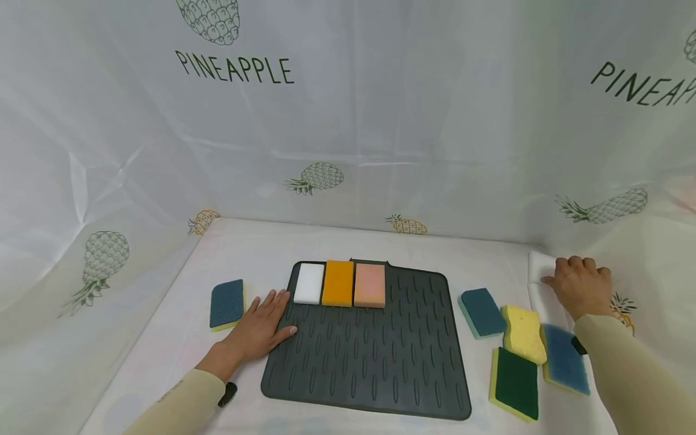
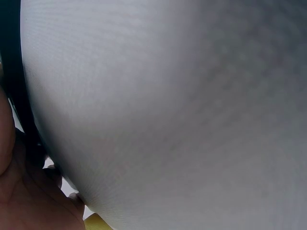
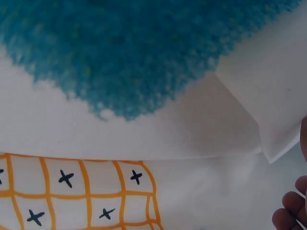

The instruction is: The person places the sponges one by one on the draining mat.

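Note:
My left hand (image 1: 260,329) lies flat with its fingers spread over the left edge of a dark grey ribbed mat (image 1: 370,362). Along the mat's top edge sit a white sponge (image 1: 309,283), an orange sponge (image 1: 338,284) and a pink sponge (image 1: 370,285). At the far right, my right hand (image 1: 584,287) has curled fingers and grips a white cloth (image 1: 541,266) at the table's edge; part of the grip is hidden. Below that wrist is a blue scouring sponge (image 1: 565,359), seen close up as a blue surface (image 3: 124,52) in the right wrist view.
Beside the left hand lies a dark blue sponge (image 1: 227,303). Right of the mat are a teal sponge (image 1: 482,313), a yellow sponge (image 1: 524,335) and a green-topped sponge (image 1: 513,383). A pineapple-print sheet (image 1: 435,109) hangs behind. The left wrist view is mostly a blurred pale surface.

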Demonstrator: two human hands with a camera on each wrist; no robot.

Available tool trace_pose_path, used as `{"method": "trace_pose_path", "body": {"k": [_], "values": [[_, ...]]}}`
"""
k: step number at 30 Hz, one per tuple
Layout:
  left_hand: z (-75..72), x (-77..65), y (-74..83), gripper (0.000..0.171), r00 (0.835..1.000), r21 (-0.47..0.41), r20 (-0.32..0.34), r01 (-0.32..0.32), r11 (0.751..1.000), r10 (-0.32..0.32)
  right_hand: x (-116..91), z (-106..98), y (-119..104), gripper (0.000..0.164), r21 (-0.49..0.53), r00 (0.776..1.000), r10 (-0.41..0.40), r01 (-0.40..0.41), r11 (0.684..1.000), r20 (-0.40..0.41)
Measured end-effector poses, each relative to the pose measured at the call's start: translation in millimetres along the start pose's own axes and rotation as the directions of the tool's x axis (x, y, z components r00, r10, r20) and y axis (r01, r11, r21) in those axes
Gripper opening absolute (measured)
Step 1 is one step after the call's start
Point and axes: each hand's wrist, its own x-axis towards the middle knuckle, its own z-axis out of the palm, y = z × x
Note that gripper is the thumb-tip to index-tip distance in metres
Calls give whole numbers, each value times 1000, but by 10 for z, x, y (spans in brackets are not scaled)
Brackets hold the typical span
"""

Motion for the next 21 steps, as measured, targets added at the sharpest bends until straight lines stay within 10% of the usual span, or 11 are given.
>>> {"method": "trace_pose_path", "body": {"k": [9, 21], "values": [[-8, 7, -12, 85, 1000, 1, -11, -1, 1000, 2, 89, 45, 65, 104, 82, 999, -21, 19, 996, 26], [-25, -1, -10, 85, 1000, -10, 12, 8, 1000, -8, 157, -6, 158, 103, 158, 978, -123, 97, 983, 169]]}}
